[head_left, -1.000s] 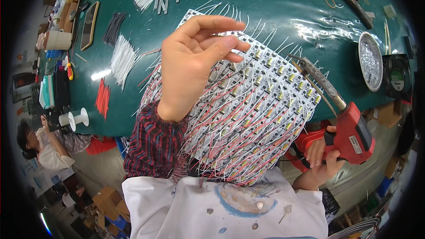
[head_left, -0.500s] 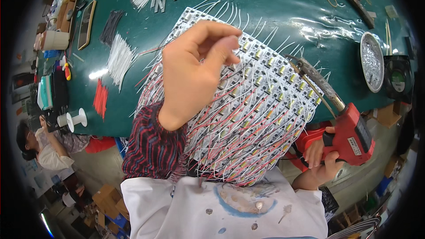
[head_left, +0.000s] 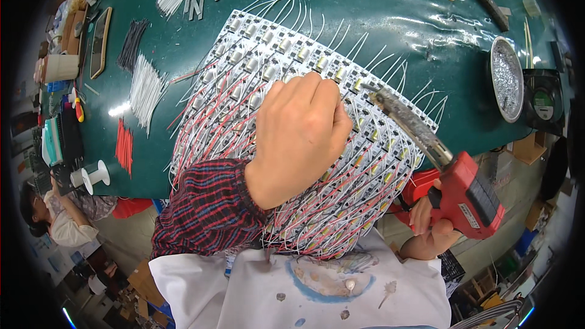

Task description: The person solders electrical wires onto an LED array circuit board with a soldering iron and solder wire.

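Note:
A white panel of circuit boards [head_left: 250, 29] with small yellowish components lies before me, covered in red, white and dark wires. Over its middle is my left hand [head_left: 298, 128], back upward and fingers curled closed. What those fingers pinch, if anything, is hidden beneath the hand. My right hand [head_left: 436, 237] grips a red soldering gun [head_left: 472, 198] by its handle, at the panel's right side. The gun's long dark barrel [head_left: 405, 116] slants up and left across the boards, its tip a little right of my left hand.
Bundles of white wires [head_left: 145, 94], red wires [head_left: 124, 149] and dark wires [head_left: 132, 45] lie left on the green table [head_left: 390, 6]. A metal bowl [head_left: 507, 79] of silvery material stands at right, beside a black device [head_left: 544, 103]. Another person [head_left: 70, 210] sits far left.
My left hand has moved down and right over the panel and turned its back upward; its pinch was visible before. The soldering gun's tip has shifted left, closer to that hand.

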`<state>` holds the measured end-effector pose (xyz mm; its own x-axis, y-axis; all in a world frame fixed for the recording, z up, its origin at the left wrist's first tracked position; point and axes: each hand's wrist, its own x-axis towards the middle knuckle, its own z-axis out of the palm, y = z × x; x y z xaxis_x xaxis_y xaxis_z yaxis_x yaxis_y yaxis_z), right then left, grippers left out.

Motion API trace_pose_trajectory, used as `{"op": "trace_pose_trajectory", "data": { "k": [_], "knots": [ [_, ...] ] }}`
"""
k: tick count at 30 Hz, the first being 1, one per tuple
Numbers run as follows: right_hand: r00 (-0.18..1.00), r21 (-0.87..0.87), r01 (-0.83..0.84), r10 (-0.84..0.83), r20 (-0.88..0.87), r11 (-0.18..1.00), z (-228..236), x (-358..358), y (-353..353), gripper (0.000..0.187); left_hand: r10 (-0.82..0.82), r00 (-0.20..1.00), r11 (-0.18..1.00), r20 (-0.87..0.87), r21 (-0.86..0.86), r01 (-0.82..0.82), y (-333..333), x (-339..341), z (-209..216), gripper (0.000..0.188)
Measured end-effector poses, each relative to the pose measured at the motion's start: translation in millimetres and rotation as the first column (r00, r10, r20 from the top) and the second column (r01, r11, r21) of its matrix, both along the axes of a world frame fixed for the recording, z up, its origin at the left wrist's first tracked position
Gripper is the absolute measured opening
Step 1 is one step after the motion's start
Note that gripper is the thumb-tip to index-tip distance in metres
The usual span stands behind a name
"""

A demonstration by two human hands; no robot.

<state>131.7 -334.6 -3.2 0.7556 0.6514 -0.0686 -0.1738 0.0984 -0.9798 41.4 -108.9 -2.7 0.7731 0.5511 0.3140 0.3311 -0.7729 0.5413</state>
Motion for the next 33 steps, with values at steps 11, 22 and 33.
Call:
{"op": "trace_pose_trajectory", "data": {
  "k": [11,22,33],
  "knots": [
    [0.991,-0.090,0.115,-0.120,-0.057,0.989,-2,-8,-1,0.062,0.004,1.000,1.000,0.018,-0.016,-0.004,2,0,-2,0.016],
    [0.998,-0.052,0.064,-0.064,0.005,0.997,-2,-6,-10,0.065,0.005,1.000,1.000,0.023,0.000,-0.005,2,1,-2,0.016],
    [0.997,-0.022,0.026,-0.024,0.071,0.999,-5,11,-7,0.067,0.000,1.000,1.000,0.003,-0.009,0.000,1,0,1,0.014]
  ]
}}
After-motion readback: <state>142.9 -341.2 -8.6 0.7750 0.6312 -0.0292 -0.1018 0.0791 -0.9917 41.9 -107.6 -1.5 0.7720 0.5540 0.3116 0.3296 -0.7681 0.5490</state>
